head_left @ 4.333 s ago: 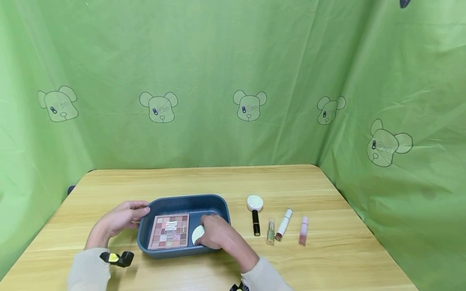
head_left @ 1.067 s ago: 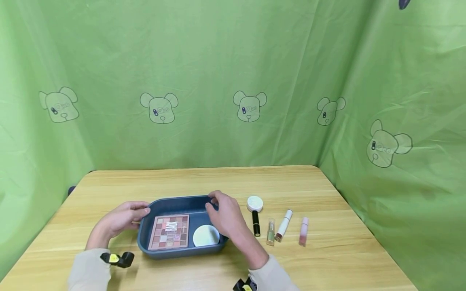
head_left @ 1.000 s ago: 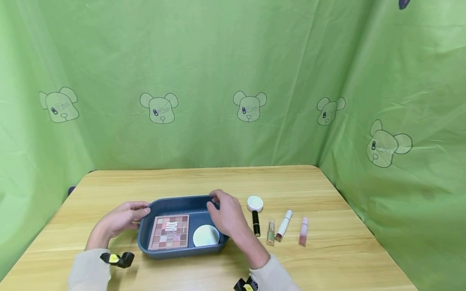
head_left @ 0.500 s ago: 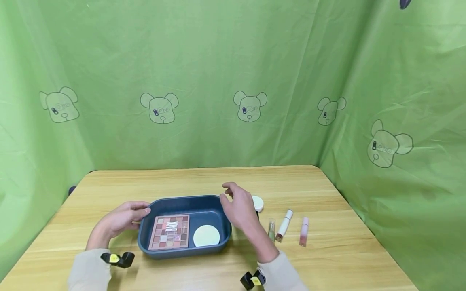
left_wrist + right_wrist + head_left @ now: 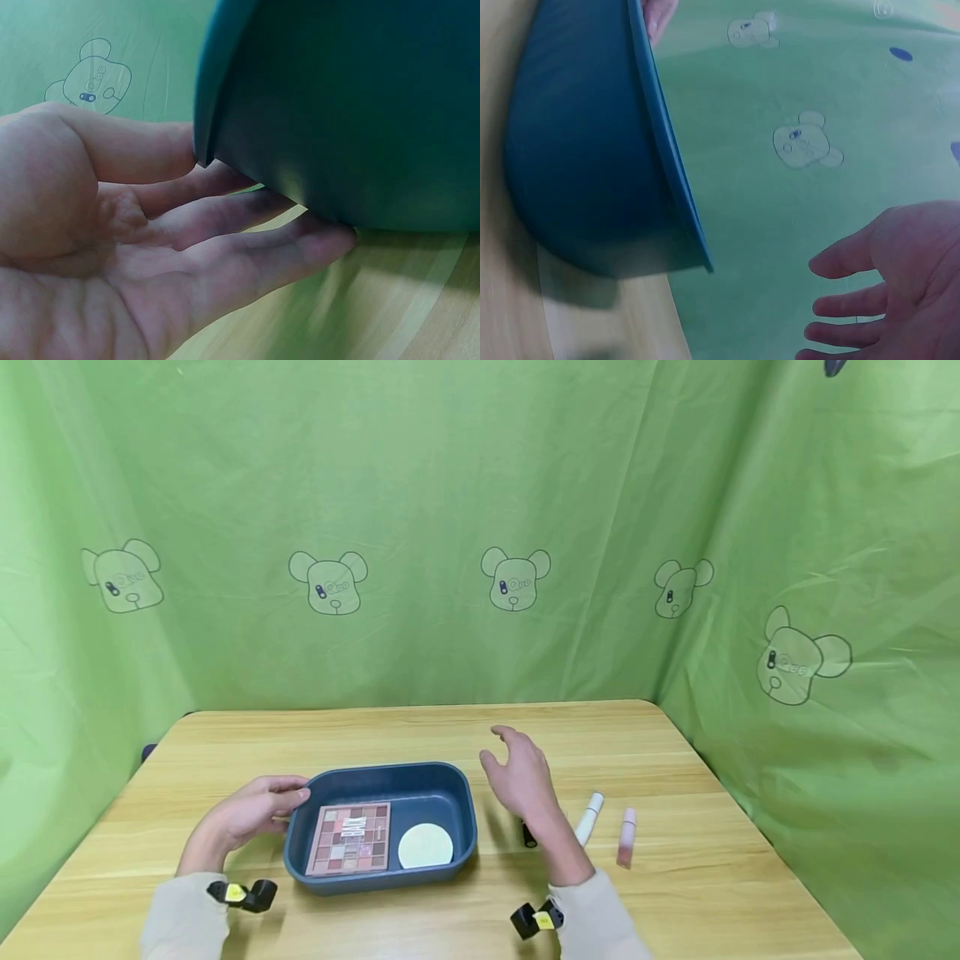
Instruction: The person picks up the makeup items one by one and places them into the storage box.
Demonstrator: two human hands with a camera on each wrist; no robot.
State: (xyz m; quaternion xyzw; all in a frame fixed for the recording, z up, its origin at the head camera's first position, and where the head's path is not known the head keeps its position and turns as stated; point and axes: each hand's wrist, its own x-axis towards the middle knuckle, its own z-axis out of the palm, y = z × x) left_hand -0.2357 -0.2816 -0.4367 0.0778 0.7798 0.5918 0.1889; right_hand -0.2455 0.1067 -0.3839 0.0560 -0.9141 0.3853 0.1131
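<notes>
On the left, my left hand (image 5: pixel 251 814) grips the rim of a dark blue plastic tray (image 5: pixel 390 878), thumb at the edge and fingers under the outer wall (image 5: pixel 285 225). Inside the tray lie a pinkish eyeshadow palette (image 5: pixel 348 839) and a round white disc (image 5: pixel 425 846). My right hand (image 5: pixel 519 777) hovers to the right of the tray, fingers spread and holding nothing. Below that hand, the end of a black tube (image 5: pixel 529 837) shows. The round white case and the green-tinted tube are hidden behind the right hand and forearm.
To the right of the forearm lie a white tube (image 5: pixel 590 817) and a pink lip gloss tube (image 5: pixel 626 837). They rest on a wooden table (image 5: pixel 712 860). A green curtain (image 5: pixel 420 527) with bear-head prints stands behind and at the sides.
My right hand first let go of the white disc inside the tray, then moved to the tray's back right corner and on rightward over the small cosmetics. The left hand has stayed on the rim.
</notes>
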